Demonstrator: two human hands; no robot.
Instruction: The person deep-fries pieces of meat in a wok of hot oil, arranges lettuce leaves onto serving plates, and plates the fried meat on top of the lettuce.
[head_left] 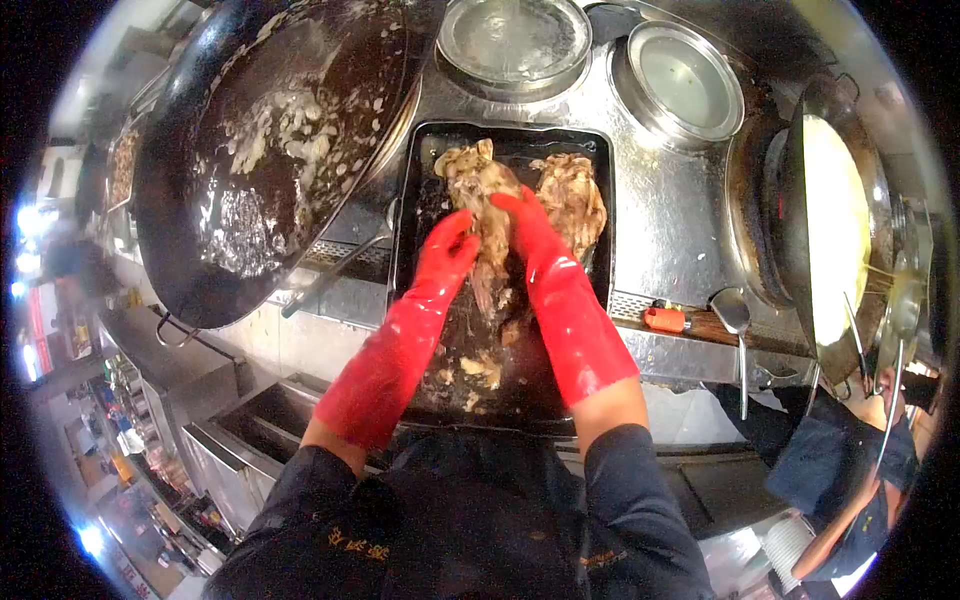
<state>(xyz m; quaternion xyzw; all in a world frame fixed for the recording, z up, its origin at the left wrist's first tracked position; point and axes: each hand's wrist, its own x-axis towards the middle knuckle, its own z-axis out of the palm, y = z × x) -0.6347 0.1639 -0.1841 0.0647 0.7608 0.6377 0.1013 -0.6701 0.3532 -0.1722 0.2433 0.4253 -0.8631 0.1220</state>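
Both my hands wear long red rubber gloves. My left hand [452,247] lies against the left side of a long piece of cooked meat [490,262], its fingers curled around the edge. From the right, my right hand [527,222] holds the same piece near its upper part. The meat rests in a black rectangular tray [403,215]. Another browned piece of meat [572,200] lies in the tray to the right of it. Small scraps [483,371] and dark liquid cover the tray's near end.
A large wok [270,150] with oily liquid is at the upper left. Two round metal pots [515,38] stand behind the tray. An orange object [666,319] and a ladle [731,312] lie right. A co-worker [850,470] stands by another wok [835,220].
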